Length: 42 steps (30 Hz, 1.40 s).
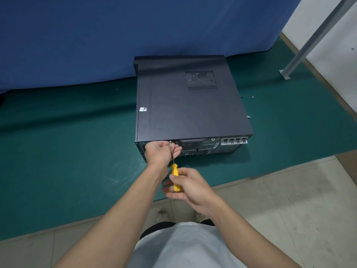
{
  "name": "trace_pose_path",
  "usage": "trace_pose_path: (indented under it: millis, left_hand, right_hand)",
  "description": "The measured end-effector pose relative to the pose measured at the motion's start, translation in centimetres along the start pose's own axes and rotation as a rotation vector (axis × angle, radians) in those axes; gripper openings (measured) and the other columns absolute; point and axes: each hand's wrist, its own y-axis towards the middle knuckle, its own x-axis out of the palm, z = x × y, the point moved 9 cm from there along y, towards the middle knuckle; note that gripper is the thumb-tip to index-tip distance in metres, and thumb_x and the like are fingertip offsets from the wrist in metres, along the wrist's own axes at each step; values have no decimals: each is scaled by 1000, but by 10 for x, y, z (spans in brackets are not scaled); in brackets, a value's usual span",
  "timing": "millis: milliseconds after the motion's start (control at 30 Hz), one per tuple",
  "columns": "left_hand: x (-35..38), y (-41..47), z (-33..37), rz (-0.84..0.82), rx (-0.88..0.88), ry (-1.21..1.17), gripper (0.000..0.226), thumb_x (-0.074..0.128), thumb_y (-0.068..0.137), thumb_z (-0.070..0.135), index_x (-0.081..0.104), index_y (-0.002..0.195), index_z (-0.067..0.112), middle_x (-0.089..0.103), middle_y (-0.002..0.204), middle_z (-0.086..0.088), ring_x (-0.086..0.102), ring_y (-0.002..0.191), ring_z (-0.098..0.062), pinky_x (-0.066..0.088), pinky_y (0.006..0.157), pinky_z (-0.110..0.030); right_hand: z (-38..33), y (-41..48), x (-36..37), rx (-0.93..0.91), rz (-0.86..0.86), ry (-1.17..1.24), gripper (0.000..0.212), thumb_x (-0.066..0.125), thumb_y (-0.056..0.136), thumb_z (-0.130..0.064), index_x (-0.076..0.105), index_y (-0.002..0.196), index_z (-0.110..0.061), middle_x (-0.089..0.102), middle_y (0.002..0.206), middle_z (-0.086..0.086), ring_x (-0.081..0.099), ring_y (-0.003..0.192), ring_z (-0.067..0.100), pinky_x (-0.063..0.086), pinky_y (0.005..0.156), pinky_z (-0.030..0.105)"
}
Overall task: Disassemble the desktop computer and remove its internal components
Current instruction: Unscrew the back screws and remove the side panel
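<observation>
Right hand (190, 187) grips yellow screwdriver (175, 172), left hand (158, 152) pinches its shaft at black computer (185, 105).

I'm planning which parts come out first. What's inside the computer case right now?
The computer case is closed, so the interior is covered. Only faint metallic glints show through the vent grille; no component can be identified.

Flat black metal computer case (189, 105), dotted vent grid on lid; yellow-handled screwdriver (175, 171); teal-green floor mat (67, 151); blue cloth backdrop (96, 35); beige floor tiles (289, 209).
</observation>
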Motion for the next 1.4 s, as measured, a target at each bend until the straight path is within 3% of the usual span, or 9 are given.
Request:
trace_pose_path:
  millis: [67,267,500,700,833,900,967,1167,1400]
  left_hand:
    - [3,0,-2,-53,-31,-69,14,50,93,-13,58,84,-5,67,85,-24,72,78,-28,60,66,-27]
    - [-6,2,-3,30,4,44,13,67,83,-11,62,91,-3,70,87,-19,73,76,-25,59,66,-29]
    - [3,0,-5,-76,-58,-127,13,49,90,-17,57,97,-10,67,89,-27,72,76,-30,60,64,-27]
    - [-8,6,-4,58,8,-12,7,67,87,-1,67,88,-8,71,82,-21,73,72,-26,60,67,-31]
    - [-8,9,-4,100,31,2,9,69,87,3,68,85,-6,72,79,-18,73,68,-23,58,62,-27]
    - [-6,8,-6,86,16,-38,11,66,89,3,67,86,-8,71,79,-20,73,68,-23,58,58,-25]
    - [-3,7,-8,48,-11,-83,13,64,91,4,65,86,-8,70,81,-21,73,69,-25,58,57,-25]
    - [2,5,-9,-97,-89,-194,28,60,96,19,59,90,-8,70,87,-25,73,77,-31,61,65,-31]
    - [3,4,-9,-141,-131,-210,25,64,93,16,59,92,-9,70,88,-26,73,76,-31,61,64,-31]
  right_hand:
    - [0,-1,4,20,-71,72,10,47,97,-1,54,104,-1,65,95,20,71,81,29,57,77,35]
    - [-5,0,-9,-74,173,-269,20,60,89,1,53,100,-14,67,95,13,73,71,20,59,70,31]
    - [-3,-1,2,3,-24,84,16,48,96,0,53,109,7,64,98,24,70,80,27,58,76,36]
    - [-14,-2,-15,-118,243,-310,18,62,86,2,54,94,-12,65,86,10,72,66,21,60,67,33]
    - [-17,-2,-15,-141,309,-436,10,62,90,-13,53,89,-13,64,69,4,63,54,14,54,57,29]
    - [-13,0,-13,-112,284,-366,17,53,95,-23,52,84,-10,55,70,5,49,57,15,41,54,30]
    - [-8,3,-11,-77,271,-232,20,45,99,-20,53,85,-10,50,76,6,42,60,14,35,53,27]
    - [-8,6,-23,-85,345,-170,3,61,90,-10,57,91,-11,66,81,6,64,62,14,49,54,25]
    - [-14,7,-22,-68,325,-194,26,47,99,-22,61,88,-4,63,73,6,50,56,12,41,49,23]
